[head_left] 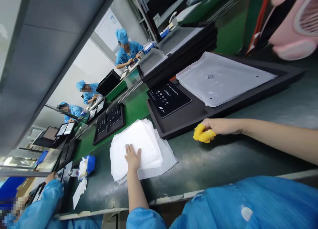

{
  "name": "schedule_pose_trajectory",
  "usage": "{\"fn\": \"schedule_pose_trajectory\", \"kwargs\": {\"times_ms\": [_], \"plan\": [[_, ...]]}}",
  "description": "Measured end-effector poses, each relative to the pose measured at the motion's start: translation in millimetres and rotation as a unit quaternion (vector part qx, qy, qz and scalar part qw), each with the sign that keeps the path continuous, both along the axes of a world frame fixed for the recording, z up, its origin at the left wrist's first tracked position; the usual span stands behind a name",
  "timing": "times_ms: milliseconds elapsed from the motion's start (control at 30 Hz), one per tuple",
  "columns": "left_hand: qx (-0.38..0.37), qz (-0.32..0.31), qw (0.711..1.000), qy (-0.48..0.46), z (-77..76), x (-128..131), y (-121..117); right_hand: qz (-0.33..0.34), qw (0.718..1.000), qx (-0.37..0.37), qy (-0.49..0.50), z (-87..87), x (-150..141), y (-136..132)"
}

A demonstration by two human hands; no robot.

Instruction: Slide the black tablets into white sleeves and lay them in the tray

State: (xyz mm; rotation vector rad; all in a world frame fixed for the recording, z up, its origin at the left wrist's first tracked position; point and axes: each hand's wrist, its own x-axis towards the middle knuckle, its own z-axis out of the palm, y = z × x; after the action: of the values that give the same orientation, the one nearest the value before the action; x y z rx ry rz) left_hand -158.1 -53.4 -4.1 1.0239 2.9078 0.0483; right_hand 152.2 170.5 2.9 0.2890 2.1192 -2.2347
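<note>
My left hand [133, 158] lies flat with its fingers spread on top of a stack of white sheets [146, 139]. A wider, greyer sheet [166, 156] sticks out from under that stack. On the right, my right hand [215, 125] is closed around a crumpled yellow cloth [204, 134], just in front of a black foam tray [174, 131]. In that tray rest a black printed panel [169, 98] and a flat item in a white translucent sleeve [221, 78].
A stack of dark trays [184, 46] stands behind. Another black tray [109, 123] sits on the green belt [135, 104]. At left is a blue box [91, 163] with white paper. A co-worker's sleeve [47, 197] reaches in. A pink fan [298, 23] is at upper right.
</note>
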Motion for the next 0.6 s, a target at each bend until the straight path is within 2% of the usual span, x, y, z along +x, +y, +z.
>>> {"fn": "schedule_pose_trajectory", "kwargs": {"times_ms": [67,200,333,467,600], "plan": [[0.017,-0.02,1.0,0.002,2.5,-1.7,8.3,0.009,0.999,0.049,-0.004,16.3,-7.5,5.7],[0.126,-0.08,0.989,0.0,8.6,5.3,37.9,0.011,0.982,0.186,-0.003,50.8,-38.2,36.0],[0.148,-0.083,0.985,-0.033,-4.4,8.0,59.8,-0.061,0.948,0.312,0.016,75.5,-84.0,88.2],[0.153,-0.021,0.986,-0.061,-16.8,-0.1,63.4,-0.157,0.884,0.435,0.064,83.9,-130.1,145.2],[0.138,0.034,0.987,-0.074,-15.7,-6.0,64.1,-0.187,0.852,0.476,0.111,81.2,-168.9,184.9]]}}
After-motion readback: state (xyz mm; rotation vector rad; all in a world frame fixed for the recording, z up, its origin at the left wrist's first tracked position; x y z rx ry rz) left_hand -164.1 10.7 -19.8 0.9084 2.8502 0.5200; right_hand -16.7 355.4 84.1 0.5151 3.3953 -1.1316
